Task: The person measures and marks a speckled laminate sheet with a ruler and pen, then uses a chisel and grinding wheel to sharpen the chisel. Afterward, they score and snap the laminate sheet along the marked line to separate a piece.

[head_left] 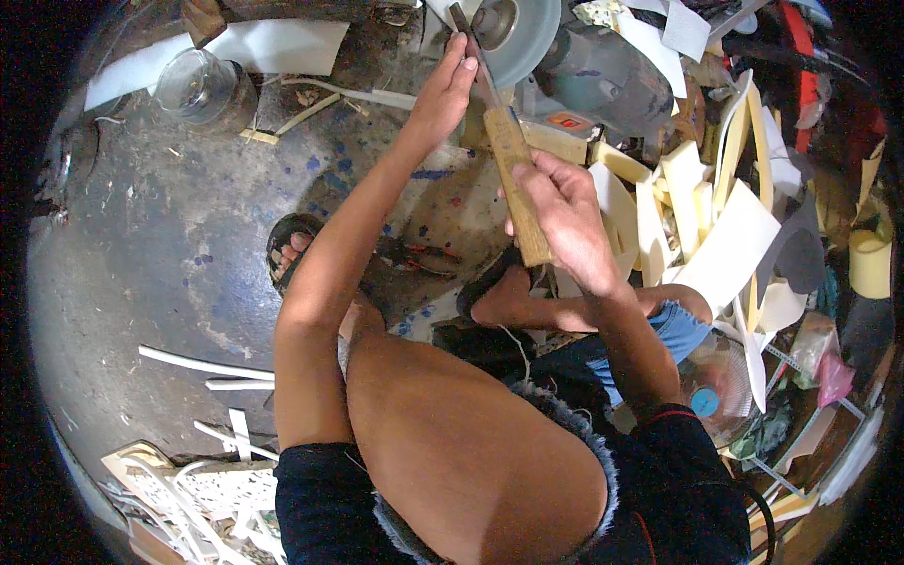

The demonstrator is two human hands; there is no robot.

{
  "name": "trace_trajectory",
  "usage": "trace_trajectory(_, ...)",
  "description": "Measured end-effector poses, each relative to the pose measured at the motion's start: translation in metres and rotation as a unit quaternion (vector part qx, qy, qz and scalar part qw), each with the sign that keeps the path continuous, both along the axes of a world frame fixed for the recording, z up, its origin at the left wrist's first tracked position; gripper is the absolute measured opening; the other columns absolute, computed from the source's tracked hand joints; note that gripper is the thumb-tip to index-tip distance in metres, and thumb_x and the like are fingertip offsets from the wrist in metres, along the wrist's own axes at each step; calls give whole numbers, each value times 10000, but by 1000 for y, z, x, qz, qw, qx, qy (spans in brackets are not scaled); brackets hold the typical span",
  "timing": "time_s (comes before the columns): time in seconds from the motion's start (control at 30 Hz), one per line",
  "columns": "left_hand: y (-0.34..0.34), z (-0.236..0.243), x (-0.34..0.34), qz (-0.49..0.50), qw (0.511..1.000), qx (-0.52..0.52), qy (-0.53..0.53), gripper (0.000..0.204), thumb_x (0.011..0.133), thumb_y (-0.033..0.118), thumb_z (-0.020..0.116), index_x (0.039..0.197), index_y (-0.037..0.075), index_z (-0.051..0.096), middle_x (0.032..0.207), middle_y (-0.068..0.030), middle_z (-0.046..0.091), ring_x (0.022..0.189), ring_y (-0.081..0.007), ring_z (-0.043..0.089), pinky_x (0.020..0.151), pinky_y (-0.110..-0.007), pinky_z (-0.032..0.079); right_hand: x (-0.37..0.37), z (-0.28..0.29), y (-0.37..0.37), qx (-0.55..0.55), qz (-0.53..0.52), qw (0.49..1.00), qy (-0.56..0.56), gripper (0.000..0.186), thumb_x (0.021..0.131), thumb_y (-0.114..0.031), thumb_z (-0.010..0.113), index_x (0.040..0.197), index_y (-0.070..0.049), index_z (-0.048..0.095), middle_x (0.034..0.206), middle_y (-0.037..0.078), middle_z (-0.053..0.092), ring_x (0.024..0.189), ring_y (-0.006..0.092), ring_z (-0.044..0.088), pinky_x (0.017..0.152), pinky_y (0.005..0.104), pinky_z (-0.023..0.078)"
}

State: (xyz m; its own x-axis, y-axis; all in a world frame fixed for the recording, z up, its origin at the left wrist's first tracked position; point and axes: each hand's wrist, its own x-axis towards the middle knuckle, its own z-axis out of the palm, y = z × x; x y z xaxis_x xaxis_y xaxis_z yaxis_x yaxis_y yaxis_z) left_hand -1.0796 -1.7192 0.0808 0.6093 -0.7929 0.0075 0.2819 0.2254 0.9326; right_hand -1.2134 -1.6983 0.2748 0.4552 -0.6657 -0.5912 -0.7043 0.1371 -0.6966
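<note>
R hand (570, 217) closed round wood-handled blade (514, 174). L hand (443, 94), fingers nearly straight, at its far end, can't tell if gripping; grey wheel (539, 45) just right.

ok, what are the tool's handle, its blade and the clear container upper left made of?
Handle: probably wood, matte; tan with grain-like streaks.
Blade: likely metal, dull; dark grey, thin.
Clear container: glass or plastic, glossy; see-through with highlights, can't tell which.

Grey floor (169, 273), blue-spotted; clear container (193, 92) upper left, white strips (207, 364) lower left, pale offcuts (734, 240) heaped right.
</note>
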Motion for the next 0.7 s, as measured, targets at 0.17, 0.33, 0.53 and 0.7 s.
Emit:
trace_trajectory(0.17, -13, -11, 3, -5, 999, 5, 42, 605, 1052, 338, 415, 1516, -23, 274, 1599, -182, 250, 1491, -262, 214, 1203, -334, 170, 7, -15, -13, -5, -4, 1000, -23, 301, 996, -231, 527, 1142, 10, 632, 799, 41, 635, 542, 94, 572, 482, 232, 478)
trace_trajectory(0.33, -19, -22, 5, 0, 1000, 12, 18, 609, 1047, 359, 420, 1517, -6, 288, 1600, -174, 253, 1493, -264, 213, 1203, -333, 172, 10, -22, -19, 0, -11, 1000, -29, 315, 995, -250, 535, 1150, 5, 635, 805, 44, 637, 540, 93, 569, 469, 227, 478)
trace_trajectory(0.53, -24, -31, 7, 7, 1000, 22, 4, 595, 1041, 376, 421, 1507, 16, 328, 1595, -168, 274, 1487, -270, 236, 1198, -334, 188, 16, -29, -26, -4, -6, 999, -40, 316, 994, -243, 534, 1154, 11, 634, 819, 42, 637, 557, 90, 568, 477, 229, 488)
trace_trajectory(0.7, -27, -35, 4, 8, 1000, 16, 9, 573, 1045, 370, 414, 1495, 20, 353, 1582, -170, 304, 1477, -275, 264, 1188, -336, 216, 9, -21, -17, 8, -15, 1000, -21, 313, 1000, -238, 522, 1160, 11, 626, 820, 34, 630, 555, 90, 571, 483, 230, 484)
